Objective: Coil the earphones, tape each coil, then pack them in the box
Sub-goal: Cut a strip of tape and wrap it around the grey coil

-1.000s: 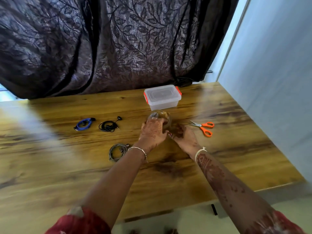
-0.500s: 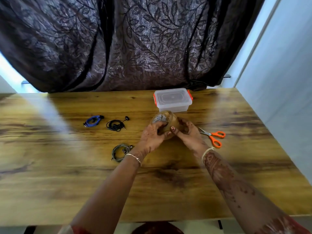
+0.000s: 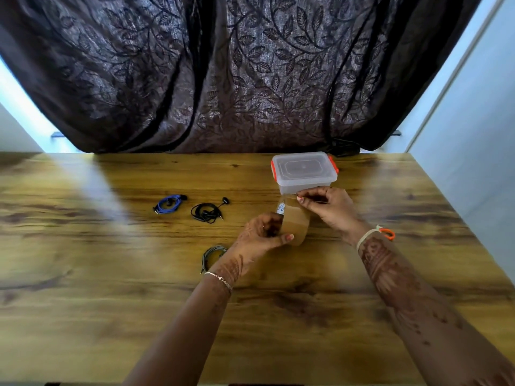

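Plainly, you had laid the three sets out to the left of your work, so that each could be reached in turn. Farthest left lay the blue earphones [image 3: 168, 204], wound into a small loop. Just right of them lay the black earphones [image 3: 207, 211], looser, with one bud and the plug straying out. Nearer you sat the grey earphones [image 3: 212, 254], a tidy coil just beside your left wrist. I could make out no tape on any of the three.

Your left hand [image 3: 264, 235] gripped the brown tape roll [image 3: 295, 224], fingers curled round its left side and thumb laid across its face. I judged this was to brace it over the table [image 3: 111, 274] against a pull.

Beyond the roll stood the clear box [image 3: 305, 172], lid on, orange clips at its ends. It was well apart from the earphones and not yet packed.

Your right hand [image 3: 328, 207] pinched what looked like the tape's free end at the roll's far edge, just in front of the box. The opposed hold made sense: one hand anchored, the other peeled. By my reading you were at the taping step, and a strip had to come free before any coil could be bound.
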